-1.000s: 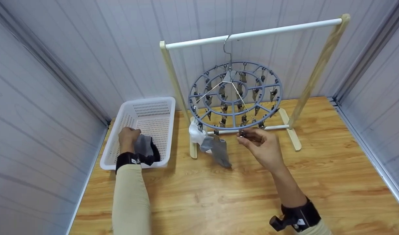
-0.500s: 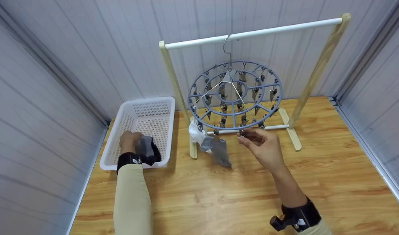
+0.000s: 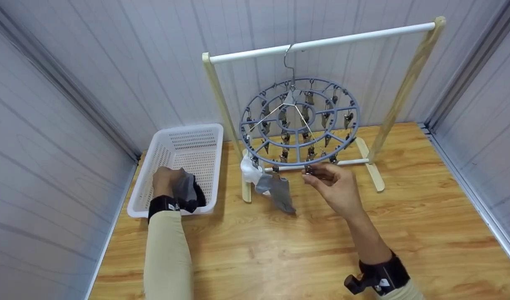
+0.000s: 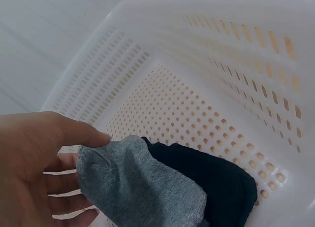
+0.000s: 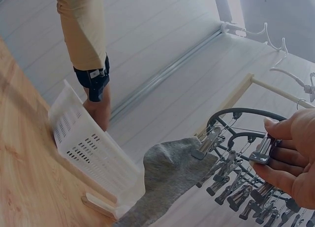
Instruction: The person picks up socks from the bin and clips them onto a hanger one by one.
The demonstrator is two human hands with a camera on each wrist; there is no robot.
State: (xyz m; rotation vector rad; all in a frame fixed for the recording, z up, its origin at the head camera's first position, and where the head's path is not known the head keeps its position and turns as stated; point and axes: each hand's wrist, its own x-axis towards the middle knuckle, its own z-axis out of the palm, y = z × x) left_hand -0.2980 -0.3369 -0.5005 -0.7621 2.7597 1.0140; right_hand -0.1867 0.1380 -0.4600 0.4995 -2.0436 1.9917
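Grey sock [image 4: 142, 182] raised slightly, edge pinched in left grip [image 4: 29, 163]

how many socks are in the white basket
2: a gray sock, pinched by the left hand, and a dark sock, partly covered by the gray one. More may be hidden.

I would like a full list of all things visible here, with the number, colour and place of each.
Basket: 1, white, on the left
Held sock: 1, grey, in the basket
Dark cloth: at least 1, near-black, beside that sock
Rack: 1, white and pale wood, at the back
Round hanger: 1, blue-grey, on the rack's top bar
Clips: many, metallic, under the hanger
Hung sock: at least 1, grey, hanger's front left
White cloth: at least 1, white, left of it
Wooden surface: 1, brown, underneath
Walls: 3, pale grey, back and sides
Wrist straps: 2, black, one per wrist
Sleeves: 2, beige, on the arms
Left grip: 1, bare, holding the basket sock
Right grip: 1, bare, pinching a clip
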